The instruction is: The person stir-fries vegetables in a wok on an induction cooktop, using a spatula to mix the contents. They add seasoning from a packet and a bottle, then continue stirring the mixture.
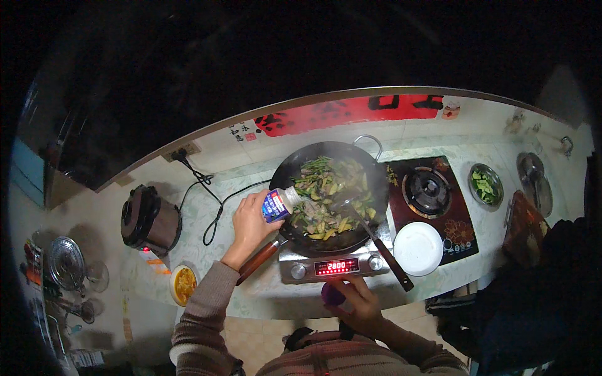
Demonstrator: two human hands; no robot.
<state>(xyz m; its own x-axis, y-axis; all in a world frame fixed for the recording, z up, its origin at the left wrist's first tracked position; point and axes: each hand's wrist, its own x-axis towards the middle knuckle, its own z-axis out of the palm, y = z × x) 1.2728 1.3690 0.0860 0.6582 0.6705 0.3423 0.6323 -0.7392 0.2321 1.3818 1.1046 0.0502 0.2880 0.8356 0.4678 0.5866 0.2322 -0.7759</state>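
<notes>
My left hand (251,225) grips a seasoning jar (276,206) with a blue and purple label that bears writing. The jar is tilted, its mouth over the left side of a black wok (282,169). Green vegetable pieces and sliced meat (329,197) lie in the wok, with steam rising. Between the fingers of my right hand (362,301) is a round purple lid (333,294), held in front of the lit induction cooker (301,271). A spatula (392,265) rests in the wok, its dark wooden handle slanting over the right edge towards me.
A white plate (418,248) sits on the gas hob (400,188) at the right. Beyond stand a metal bowl of green vegetables (484,185) and a cutting board (522,228). At left are a rice cooker (153,221), a power cord (218,202) and a bowl of yellowish food (184,285).
</notes>
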